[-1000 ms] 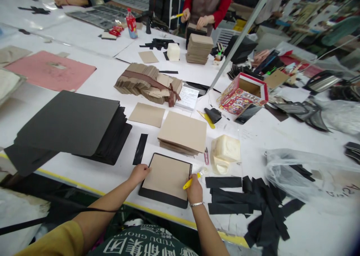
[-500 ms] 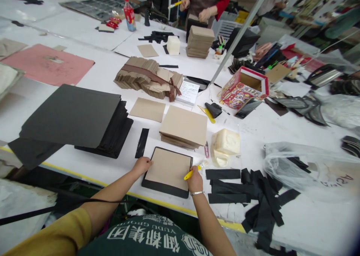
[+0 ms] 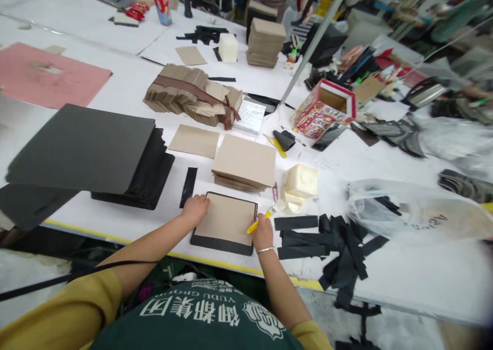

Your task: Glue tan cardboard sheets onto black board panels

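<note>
A tan cardboard panel lies on a slightly larger black sheet, whose dark border shows most along the near side. My left hand is closed at their left edge, fingertips on the cardboard. My right hand grips a yellow-handled brush and rests at the panel's right edge; the pale bristles point away to the upper right. Just behind sits a stack of tan cardboard panels. Left of it lies a black strip. A whitish tub stands beyond the brush.
A tall stack of black sheets is on the left. Loose black strips and a plastic bag lie on the right. Farther back are a tied cardboard bundle, a red box and a slanting pole. A co-worker stands opposite.
The view has shifted, so everything appears farther left and higher. My left hand has moved along the panel's left edge toward its far corner. The co-worker's hands have moved apart, one lifting a black piece.
</note>
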